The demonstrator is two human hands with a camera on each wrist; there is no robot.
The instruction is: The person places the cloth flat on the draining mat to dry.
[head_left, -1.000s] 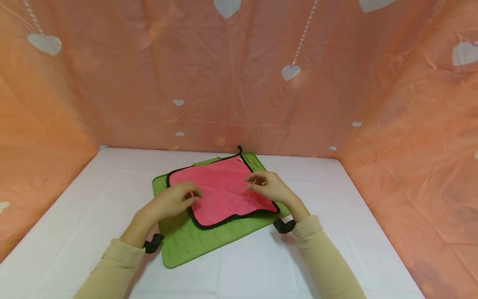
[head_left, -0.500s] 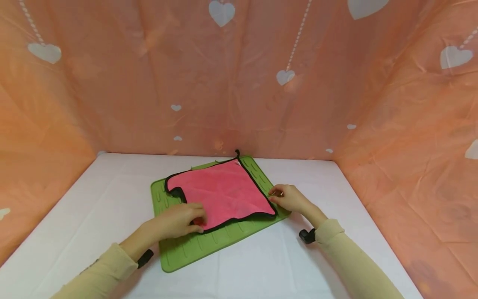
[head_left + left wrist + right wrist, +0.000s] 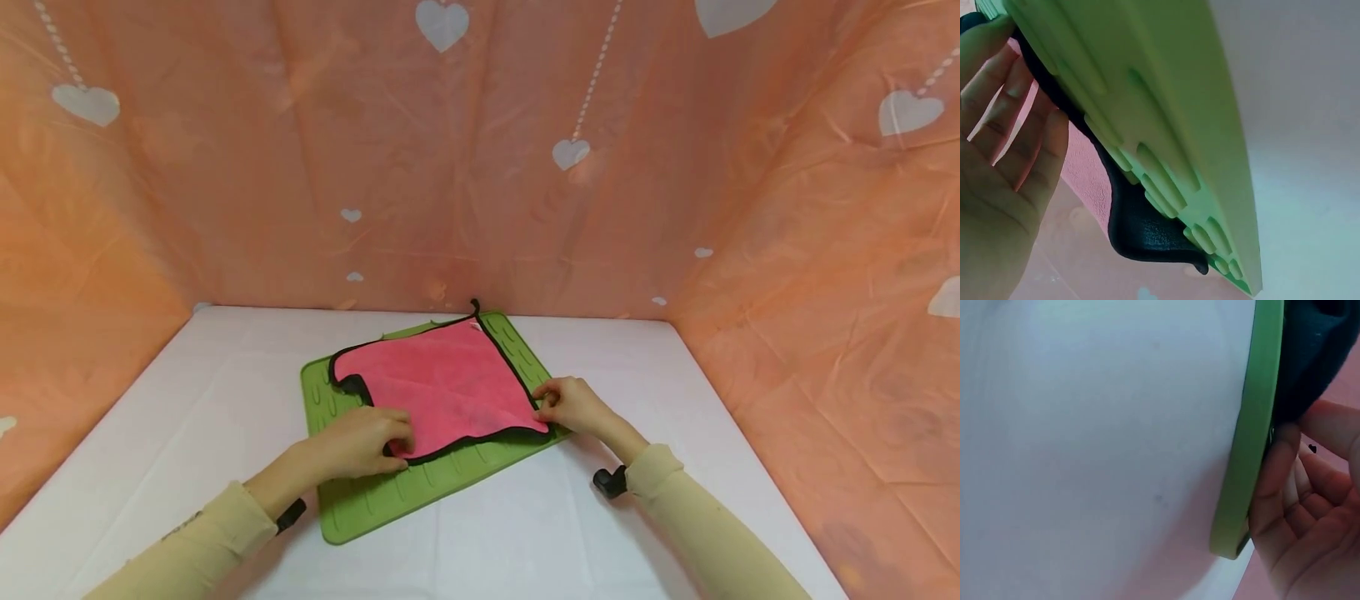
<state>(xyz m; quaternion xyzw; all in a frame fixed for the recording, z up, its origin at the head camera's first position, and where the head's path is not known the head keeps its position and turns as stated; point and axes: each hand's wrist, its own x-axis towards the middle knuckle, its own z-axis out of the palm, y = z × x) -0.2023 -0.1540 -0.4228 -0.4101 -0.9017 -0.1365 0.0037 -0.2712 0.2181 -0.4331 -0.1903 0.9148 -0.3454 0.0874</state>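
A pink cloth (image 3: 442,375) with black edging and a dark underside lies spread over a green ridged mat (image 3: 390,496). A small black loop sticks out at its far corner. My left hand (image 3: 363,442) pinches the cloth's near left corner, its fingers lying over the pink side in the left wrist view. At the near right corner my right hand (image 3: 581,408) pinches the cloth between thumb and forefinger; the dark underside (image 3: 1313,362) shows there in the right wrist view. Part of the cloth's left edge is rumpled and turned, showing black.
Both things rest on a white-covered table (image 3: 480,542), the mat turned at an angle with its far edge near the back. An orange curtain (image 3: 450,167) with white hearts surrounds the table at the back and sides. Black wrist cameras (image 3: 611,482) sit under the forearms.
Both hands have come off the middle of the cloth to its near corners, the right one moving outward and then back in to grip. The cloth's left edge has become rumpled.
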